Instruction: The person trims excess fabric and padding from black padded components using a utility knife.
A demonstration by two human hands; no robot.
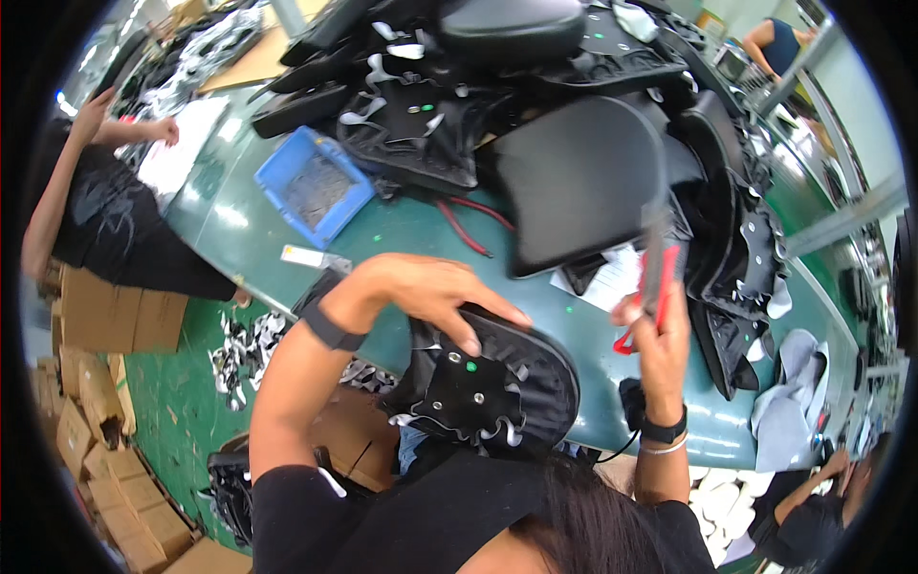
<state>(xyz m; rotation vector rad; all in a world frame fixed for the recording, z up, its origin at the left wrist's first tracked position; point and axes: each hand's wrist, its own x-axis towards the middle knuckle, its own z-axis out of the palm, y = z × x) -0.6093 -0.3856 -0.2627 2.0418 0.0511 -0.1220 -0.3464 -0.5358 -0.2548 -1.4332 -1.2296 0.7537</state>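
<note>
Left hand (421, 292) lies palm down on a black seat cover (488, 383), fingers spread and pressing its upper edge. The cover is turned underside up, rivets and pale fabric tabs showing, and hangs over the near edge of the green table (402, 234) against the person's body. Right hand (655, 330) is raised just right of the cover, closed around red-handled scissors (655, 287), blades pointing up and blurred. A blue bin (314, 187) of small metal parts sits toward the table's left edge, red cable (469, 225) beside it. Heap of black seat parts (574, 153) fills the far side and right edge. Cardboard boxes (105, 316) stand on the floor at left, near another person in black (105, 220). White sheets (612, 277) lie under the heap.
</note>
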